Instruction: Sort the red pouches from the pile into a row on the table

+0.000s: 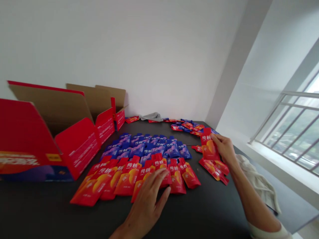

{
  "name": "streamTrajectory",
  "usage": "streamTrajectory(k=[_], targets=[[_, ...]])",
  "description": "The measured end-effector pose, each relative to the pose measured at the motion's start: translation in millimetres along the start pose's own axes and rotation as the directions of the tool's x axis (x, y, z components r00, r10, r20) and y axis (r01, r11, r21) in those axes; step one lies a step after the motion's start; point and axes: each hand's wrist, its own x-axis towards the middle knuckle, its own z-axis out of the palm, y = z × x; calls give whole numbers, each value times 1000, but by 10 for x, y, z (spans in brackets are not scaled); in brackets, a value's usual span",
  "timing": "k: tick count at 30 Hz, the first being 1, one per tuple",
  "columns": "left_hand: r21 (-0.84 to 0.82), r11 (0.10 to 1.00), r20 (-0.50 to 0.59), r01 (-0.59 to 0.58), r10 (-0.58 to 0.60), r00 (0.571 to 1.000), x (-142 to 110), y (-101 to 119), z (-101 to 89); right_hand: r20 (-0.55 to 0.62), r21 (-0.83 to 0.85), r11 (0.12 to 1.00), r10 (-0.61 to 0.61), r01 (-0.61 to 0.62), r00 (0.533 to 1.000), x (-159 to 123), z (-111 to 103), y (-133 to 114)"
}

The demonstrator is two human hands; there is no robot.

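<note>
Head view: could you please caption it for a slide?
Left hand rests on a row of red pouches; right hand holds one red pouch.

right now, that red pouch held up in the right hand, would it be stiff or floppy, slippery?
The red pouch looks flat and thin, so probably light and bendy. Its glossy film may slip. The right hand pinches its edge, yet it stands upright, hinting at some stiffness.

red-orange pouches [129, 179], blue-purple pouches [147, 147]; red carton [74, 146], black table [204, 212], white wall [149, 49]
</note>
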Motion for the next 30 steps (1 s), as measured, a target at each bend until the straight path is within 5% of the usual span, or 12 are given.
streamTrajectory(k=[3, 6, 10, 13, 20, 25, 30], targets=[[-378, 915, 67, 139, -123, 990, 38, 47, -42, 290, 487, 851, 56, -197, 956, -410, 191, -498], [-699, 662, 220, 272, -163, 962, 47, 134, -40, 444, 578, 776, -40, -252, 895, -880, 501, -925], [-771, 467, 348, 434, -261, 900, 28, 276, -44, 480, 607, 765, -136, -217, 867, -1252, 775, -1200], [-788, 445, 302, 425, -322, 897, 18, 311, -50, 491, 648, 731, -188, -213, 851, -1299, 801, -1228], [-809, 507, 102, 298, -378, 920, 0, 268, -9, 652, 685, 607, -266, -402, 710, -1320, 830, -1197], [-783, 518, 145, 345, -387, 911, 18, 267, -13, 645, 686, 576, -201, -444, 737, -1374, 916, -1183], [-782, 504, 144, 366, -426, 893, 25, 261, -4, 672, 652, 620, -206, -436, 711, -1383, 923, -1121]])
